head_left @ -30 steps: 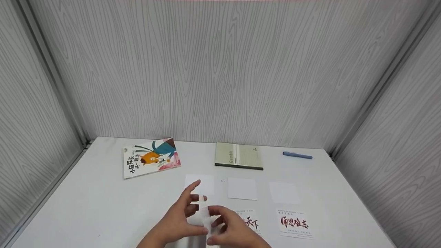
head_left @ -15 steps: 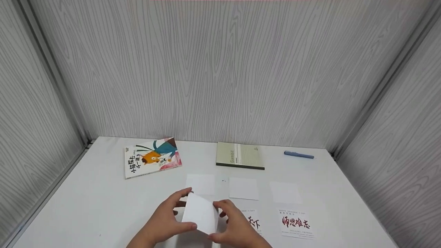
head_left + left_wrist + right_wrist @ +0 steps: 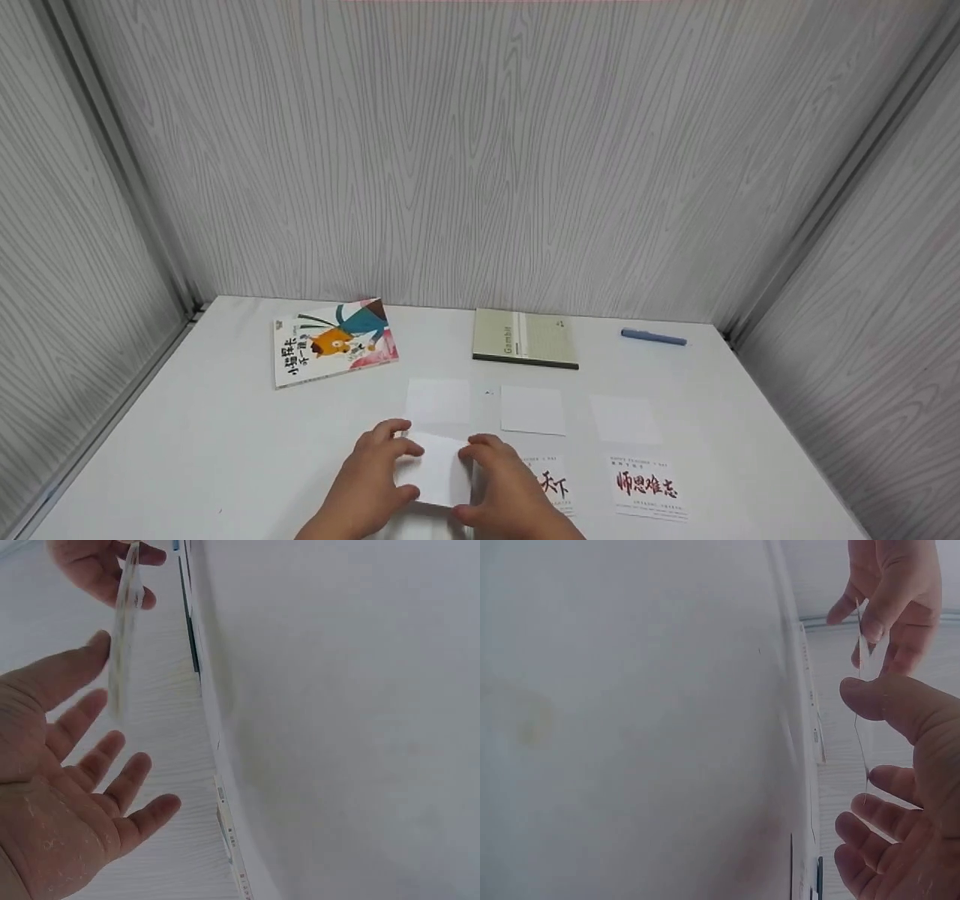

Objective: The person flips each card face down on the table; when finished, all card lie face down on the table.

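Above the front of the table, my two hands hold a small white square card (image 3: pixel 439 471) between them, its blank face showing in the head view. My left hand (image 3: pixel 360 480) grips the left side, with the thumb by the near edge and fingertips by the far one. On the right side, thumb and forefinger of my right hand (image 3: pixel 514 487) pinch the card. Both wrist views show it edge-on; my left hand's lower fingers (image 3: pixel 124 780) are spread apart from it. A card with red characters (image 3: pixel 553 484) is partly hidden behind my right hand.
Another red-lettered card (image 3: pixel 646 486) lies to the right. Blank white squares (image 3: pixel 532 410) form a row behind. Along the back lie a picture book (image 3: pixel 335 343), a green notebook (image 3: pixel 525 337) and a blue pen (image 3: pixel 654 337). Grey wood-grain panels (image 3: pixel 480 150) enclose the table (image 3: pixel 210 435).
The card, seen nearly edge-on a second ago, has turned so its blank face shows, then tilted flatter. My left fingers have drawn in closer around its left side.
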Demonstrator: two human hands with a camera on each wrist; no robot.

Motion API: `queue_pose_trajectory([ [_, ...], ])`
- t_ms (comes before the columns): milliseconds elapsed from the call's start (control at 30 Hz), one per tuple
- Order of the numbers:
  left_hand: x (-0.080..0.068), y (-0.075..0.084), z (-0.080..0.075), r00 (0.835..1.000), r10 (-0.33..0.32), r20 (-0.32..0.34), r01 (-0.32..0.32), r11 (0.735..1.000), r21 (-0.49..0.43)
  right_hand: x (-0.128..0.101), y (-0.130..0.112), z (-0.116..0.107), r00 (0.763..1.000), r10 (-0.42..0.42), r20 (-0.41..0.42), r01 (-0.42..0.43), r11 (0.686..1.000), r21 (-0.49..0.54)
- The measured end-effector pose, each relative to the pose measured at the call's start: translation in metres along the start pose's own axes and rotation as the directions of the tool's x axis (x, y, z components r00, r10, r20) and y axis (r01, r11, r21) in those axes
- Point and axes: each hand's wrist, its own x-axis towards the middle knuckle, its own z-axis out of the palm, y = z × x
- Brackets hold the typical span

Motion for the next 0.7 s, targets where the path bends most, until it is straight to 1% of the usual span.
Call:
queue_pose_trajectory([
  [67,0.0,0.002,0.003,0.999,0.022,0.041,-0.024,0.999,0.045,0.0,0.0,0.002,1.0,-0.007,0.0,0.007,0.999,-0.034],
  [133,0.0,0.004,0.006,0.995,0.028,0.099,-0.035,0.997,0.067,0.001,0.0,0.003,1.0,-0.004,0.004,0.005,0.998,-0.06],
  [200,0.001,0.004,0.008,0.988,0.014,0.157,-0.026,0.997,0.073,0.001,-0.001,0.005,1.0,-0.002,0.009,0.002,0.997,-0.079],
  [267,0.002,0.004,0.011,0.981,-0.001,0.192,-0.014,0.997,0.076,0.002,-0.002,0.005,1.0,0.011,0.021,-0.009,0.997,-0.083],
  [367,0.002,0.004,0.013,0.976,-0.023,0.215,0.009,0.998,0.066,0.003,-0.002,0.007,0.999,0.014,0.035,-0.01,0.996,-0.087],
  [467,0.0,0.003,0.015,0.974,-0.021,0.226,0.008,0.998,0.061,0.004,-0.002,0.008,0.999,0.0,0.037,0.003,0.995,-0.095],
  [533,0.0,0.003,0.015,0.97,-0.033,0.24,0.021,0.999,0.049,0.004,-0.002,0.009,0.999,-0.008,0.038,0.012,0.995,-0.099],
  [700,-0.001,0.003,0.017,0.956,-0.053,0.288,0.054,0.999,0.004,0.006,-0.001,0.009,0.999,-0.013,0.043,0.018,0.993,-0.113],
])
